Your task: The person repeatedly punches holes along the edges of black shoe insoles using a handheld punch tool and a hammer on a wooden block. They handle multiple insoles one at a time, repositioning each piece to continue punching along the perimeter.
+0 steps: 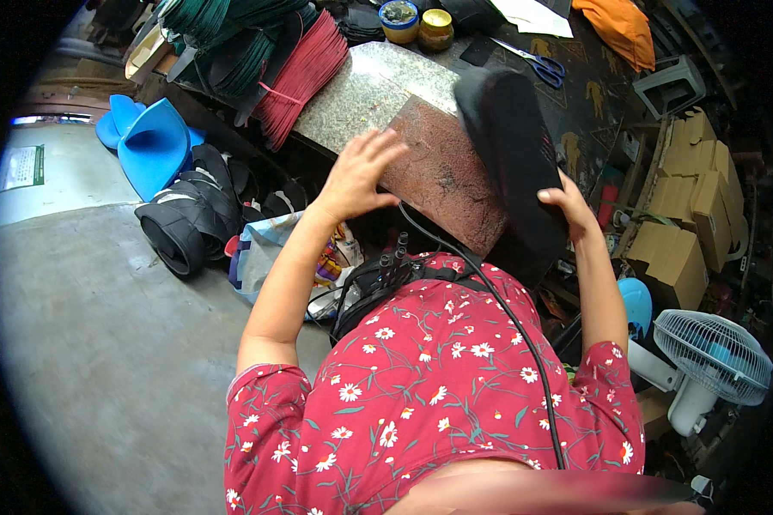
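Note:
My right hand (569, 209) grips the near end of a long, black, sole-shaped piece (515, 154), thumb on top. It may be a stack of several pieces; I cannot tell. It is tilted above the right side of a worn reddish-brown board (442, 172). That board lies partly over a speckled grey stone slab (378, 77) on the workbench. At the board's left edge, my left hand (362, 176) is open and holds nothing, its fingers spread and thumb apart.
Pink strips (305, 81) and dark green strips (219, 47) are bundled at the back left. Jars (401, 21) and scissors (537, 64) lie at the back. Black rolled pieces (189, 210) and a bag (262, 253) sit left; cardboard boxes (687, 206) and a fan (713, 352) stand right.

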A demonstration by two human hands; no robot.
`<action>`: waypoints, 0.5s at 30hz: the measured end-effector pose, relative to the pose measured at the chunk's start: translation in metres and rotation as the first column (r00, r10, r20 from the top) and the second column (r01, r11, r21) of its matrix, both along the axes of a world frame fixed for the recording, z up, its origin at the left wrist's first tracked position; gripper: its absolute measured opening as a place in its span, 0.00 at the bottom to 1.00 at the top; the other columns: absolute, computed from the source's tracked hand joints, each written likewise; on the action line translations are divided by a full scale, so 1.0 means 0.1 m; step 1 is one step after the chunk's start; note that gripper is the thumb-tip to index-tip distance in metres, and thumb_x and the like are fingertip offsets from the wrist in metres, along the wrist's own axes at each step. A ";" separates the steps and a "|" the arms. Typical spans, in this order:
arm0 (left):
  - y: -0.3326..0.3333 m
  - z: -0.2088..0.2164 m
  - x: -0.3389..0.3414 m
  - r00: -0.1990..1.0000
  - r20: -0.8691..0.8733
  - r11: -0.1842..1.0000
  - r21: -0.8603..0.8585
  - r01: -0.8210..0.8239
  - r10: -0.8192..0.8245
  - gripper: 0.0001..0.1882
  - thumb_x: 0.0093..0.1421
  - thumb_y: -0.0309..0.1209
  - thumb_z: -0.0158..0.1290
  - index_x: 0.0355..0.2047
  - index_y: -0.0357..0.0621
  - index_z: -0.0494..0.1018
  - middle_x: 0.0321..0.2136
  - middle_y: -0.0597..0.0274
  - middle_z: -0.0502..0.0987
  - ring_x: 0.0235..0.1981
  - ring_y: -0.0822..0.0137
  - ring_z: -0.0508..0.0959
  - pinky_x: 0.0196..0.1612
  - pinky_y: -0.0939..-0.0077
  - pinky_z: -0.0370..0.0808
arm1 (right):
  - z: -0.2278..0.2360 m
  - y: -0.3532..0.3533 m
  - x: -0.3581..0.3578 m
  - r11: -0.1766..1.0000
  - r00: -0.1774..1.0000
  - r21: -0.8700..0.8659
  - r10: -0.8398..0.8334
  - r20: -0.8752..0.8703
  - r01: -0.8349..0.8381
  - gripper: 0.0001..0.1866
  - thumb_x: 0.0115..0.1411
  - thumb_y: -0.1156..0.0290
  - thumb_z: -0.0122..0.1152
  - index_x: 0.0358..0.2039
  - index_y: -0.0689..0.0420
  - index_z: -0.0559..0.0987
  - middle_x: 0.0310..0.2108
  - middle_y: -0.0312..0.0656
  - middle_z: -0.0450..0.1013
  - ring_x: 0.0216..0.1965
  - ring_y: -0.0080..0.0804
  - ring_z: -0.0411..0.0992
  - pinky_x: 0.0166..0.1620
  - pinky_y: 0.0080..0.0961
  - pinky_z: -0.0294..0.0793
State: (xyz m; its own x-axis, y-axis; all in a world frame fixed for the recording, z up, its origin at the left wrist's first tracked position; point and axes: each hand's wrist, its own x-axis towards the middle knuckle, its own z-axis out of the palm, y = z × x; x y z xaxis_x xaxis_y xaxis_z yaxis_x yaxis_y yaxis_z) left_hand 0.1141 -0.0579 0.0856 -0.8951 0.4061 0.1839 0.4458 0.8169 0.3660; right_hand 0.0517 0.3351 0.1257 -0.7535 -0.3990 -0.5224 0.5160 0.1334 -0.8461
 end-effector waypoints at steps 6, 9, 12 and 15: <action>0.11 -0.15 -0.09 0.986 0.088 0.967 -0.204 0.154 -0.138 0.45 0.40 0.39 0.69 0.62 0.58 0.66 0.64 0.64 0.64 0.66 0.58 0.62 0.68 0.44 0.53 | -0.33 0.26 0.46 0.980 0.970 -0.067 -0.174 0.168 0.187 0.44 0.43 0.72 0.63 0.64 0.60 0.62 0.51 0.47 0.73 0.49 0.39 0.75 0.53 0.33 0.76; 0.04 -0.18 -0.11 0.987 0.094 0.971 -0.188 0.145 -0.129 0.45 0.41 0.37 0.69 0.62 0.59 0.65 0.64 0.66 0.64 0.66 0.59 0.62 0.68 0.43 0.53 | -0.36 0.11 0.46 0.972 0.979 -0.144 -0.169 0.116 0.185 0.44 0.44 0.73 0.64 0.64 0.61 0.62 0.52 0.47 0.72 0.49 0.38 0.74 0.53 0.32 0.75; -0.10 -0.19 -0.25 0.992 0.064 0.978 -0.175 0.117 -0.108 0.44 0.40 0.39 0.69 0.61 0.59 0.66 0.64 0.67 0.64 0.65 0.59 0.63 0.67 0.43 0.55 | -0.32 -0.10 0.27 0.982 0.983 -0.093 -0.158 0.096 0.167 0.43 0.45 0.73 0.65 0.65 0.61 0.61 0.51 0.47 0.72 0.48 0.37 0.74 0.52 0.31 0.75; -0.25 -0.18 -0.48 0.992 0.126 0.980 -0.192 0.053 -0.028 0.44 0.41 0.34 0.69 0.61 0.59 0.66 0.66 0.66 0.63 0.67 0.58 0.60 0.68 0.42 0.53 | -0.31 -0.36 0.00 0.991 0.991 -0.031 -0.132 0.024 0.132 0.43 0.47 0.72 0.66 0.65 0.60 0.61 0.51 0.47 0.72 0.48 0.37 0.74 0.50 0.31 0.75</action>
